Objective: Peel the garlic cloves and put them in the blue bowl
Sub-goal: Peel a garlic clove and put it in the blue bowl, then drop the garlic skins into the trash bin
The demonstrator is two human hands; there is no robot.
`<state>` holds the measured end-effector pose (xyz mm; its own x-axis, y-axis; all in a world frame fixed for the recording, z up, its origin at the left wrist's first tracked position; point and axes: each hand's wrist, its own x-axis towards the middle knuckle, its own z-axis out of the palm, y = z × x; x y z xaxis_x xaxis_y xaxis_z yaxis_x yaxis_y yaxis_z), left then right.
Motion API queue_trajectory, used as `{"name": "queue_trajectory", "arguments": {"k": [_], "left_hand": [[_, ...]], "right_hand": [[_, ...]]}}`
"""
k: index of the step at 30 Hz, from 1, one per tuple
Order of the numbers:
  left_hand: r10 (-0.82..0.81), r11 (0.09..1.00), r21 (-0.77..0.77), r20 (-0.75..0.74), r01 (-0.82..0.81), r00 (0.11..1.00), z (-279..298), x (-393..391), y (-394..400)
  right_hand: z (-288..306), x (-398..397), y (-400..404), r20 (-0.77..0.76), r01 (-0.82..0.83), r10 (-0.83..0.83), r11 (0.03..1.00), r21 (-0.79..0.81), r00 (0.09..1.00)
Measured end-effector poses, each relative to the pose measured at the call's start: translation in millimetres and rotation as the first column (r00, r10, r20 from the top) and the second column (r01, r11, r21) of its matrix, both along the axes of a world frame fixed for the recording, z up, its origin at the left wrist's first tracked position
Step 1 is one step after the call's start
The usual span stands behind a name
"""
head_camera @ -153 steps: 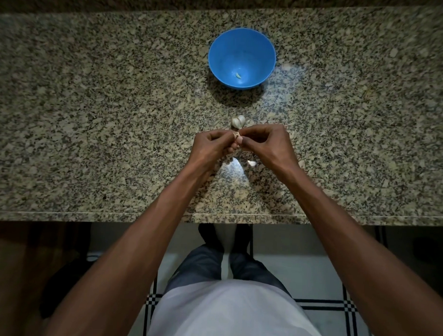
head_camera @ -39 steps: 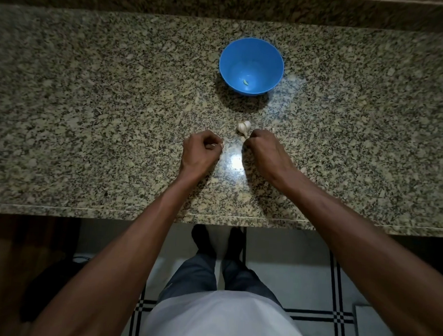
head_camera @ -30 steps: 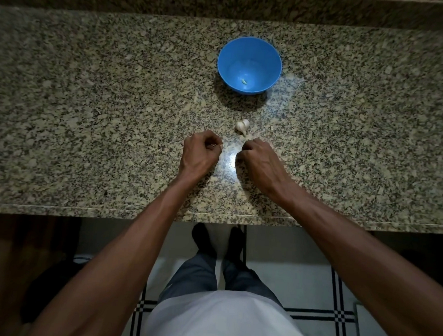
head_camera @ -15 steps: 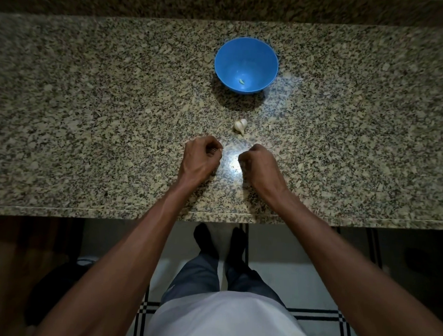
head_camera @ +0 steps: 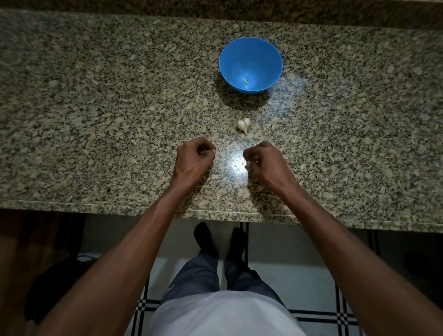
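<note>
The blue bowl (head_camera: pixel 251 49) stands at the back of the granite counter (head_camera: pixel 91 98) with one peeled garlic clove (head_camera: pixel 245 80) in it. A small cluster of unpeeled garlic cloves (head_camera: pixel 243 125) lies between the bowl and my hands. My left hand (head_camera: pixel 194 159) has its fingers curled and pinches a small pale garlic clove at the fingertips, mostly hidden. My right hand (head_camera: pixel 265 161), a hand's width to the right, is curled too. A tiny pale bit of garlic shows at its thumb, too small to tell skin from clove. Both hands hover near the counter's front.
A bright light glare (head_camera: pixel 237 163) lies on the counter between my hands. The counter's front edge (head_camera: pixel 112 206) runs just behind my wrists, with tiled floor and my legs below. A dark backsplash (head_camera: pixel 222 5) rises behind the bowl.
Five seconds ago both hands worked one clove together. They have since parted. My right hand reached to the garlic cluster, then drew back towards me. My left hand barely moved.
</note>
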<state>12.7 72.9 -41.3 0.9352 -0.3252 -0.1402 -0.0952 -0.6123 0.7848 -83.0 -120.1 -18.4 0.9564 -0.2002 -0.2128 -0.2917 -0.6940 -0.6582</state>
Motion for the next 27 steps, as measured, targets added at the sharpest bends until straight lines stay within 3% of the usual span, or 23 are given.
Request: {"name": "queue_trajectory", "arguments": {"k": [4,10,14,17,19,21,24,27], "left_hand": [[-0.058,0.998,0.028,0.028,0.057,0.998,1,-3,-1],[-0.086,0.996,0.028,0.018,0.085,0.996,2,-3,1],[-0.054,0.999,-0.004,-0.011,0.053,0.999,2,-2,6],[0.045,0.996,-0.068,-0.100,-0.052,0.994,-1,-5,12],[0.126,0.980,-0.129,-0.189,-0.152,0.974,-2,-8,18],[0.206,0.937,-0.215,-0.293,-0.274,0.934,-1,-14,27],[0.360,0.796,-0.330,-0.417,-0.508,0.835,4,-27,51],[0.498,0.595,-0.399,-0.498,-0.697,0.710,4,-46,93]], "right_hand": [[-9,1,20,-0.018,-0.191,0.192,0.963,-0.192,0.981],[-20,0,32,0.118,-0.160,0.225,0.899,-0.408,0.967],[-26,-12,33,0.096,-0.163,0.243,0.847,-0.505,0.965],[-34,-20,35,0.080,-0.159,0.226,0.856,-0.492,0.971],[-33,-15,37,0.107,-0.064,0.102,0.948,-0.311,0.989],[-24,-1,43,0.055,0.117,-0.122,0.989,0.090,0.991],[-8,29,71,-0.145,0.212,-0.158,0.816,0.538,0.977],[3,54,122,-0.185,0.163,-0.028,0.617,0.770,0.982]]}}
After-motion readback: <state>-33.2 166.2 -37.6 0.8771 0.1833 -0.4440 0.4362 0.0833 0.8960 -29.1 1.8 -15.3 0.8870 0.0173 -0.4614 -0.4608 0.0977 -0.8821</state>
